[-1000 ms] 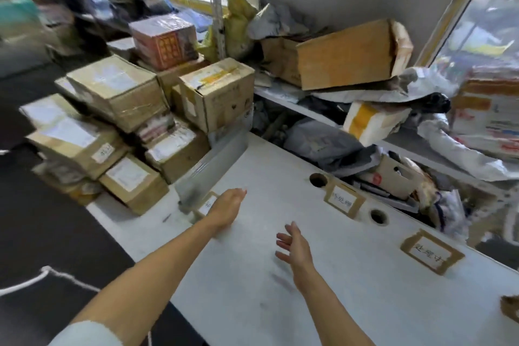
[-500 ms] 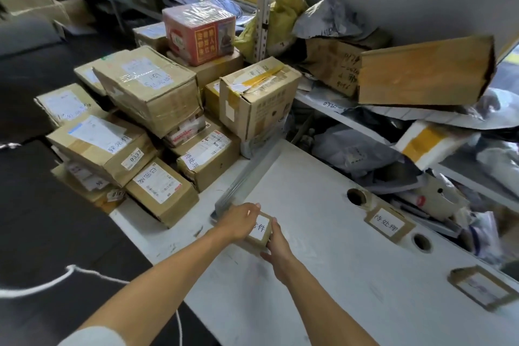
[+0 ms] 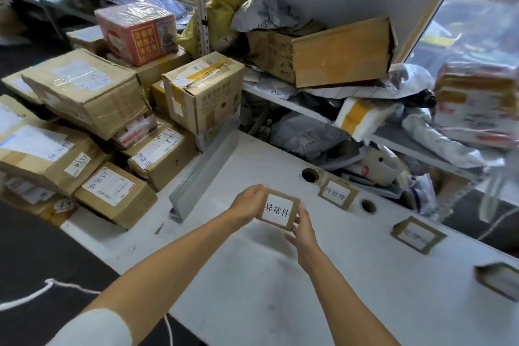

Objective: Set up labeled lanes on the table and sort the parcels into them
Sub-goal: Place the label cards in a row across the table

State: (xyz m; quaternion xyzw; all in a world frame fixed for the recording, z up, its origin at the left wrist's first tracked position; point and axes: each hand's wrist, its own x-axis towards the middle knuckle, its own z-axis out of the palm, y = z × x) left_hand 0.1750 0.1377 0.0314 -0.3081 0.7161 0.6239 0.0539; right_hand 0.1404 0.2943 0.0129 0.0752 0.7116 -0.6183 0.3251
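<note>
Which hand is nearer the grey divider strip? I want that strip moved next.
Left. The left hand grips the label card just beside the grey divider strip; the right hand holds the card's far side.

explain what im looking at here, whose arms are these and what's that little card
There is no machine here: these are a person's own two arms, filmed by a wide-angle camera worn on their head, looking forward and down. The left hand and right hand together hold a small cardboard card with a white label, each gripping one side, above a white table. Two similar cards lie further along the table, and a blurred one lies near the right edge. A grey strip lies on the table beside a pile of taped boxes. Behind the table, shelves are crammed with more parcels.
</note>
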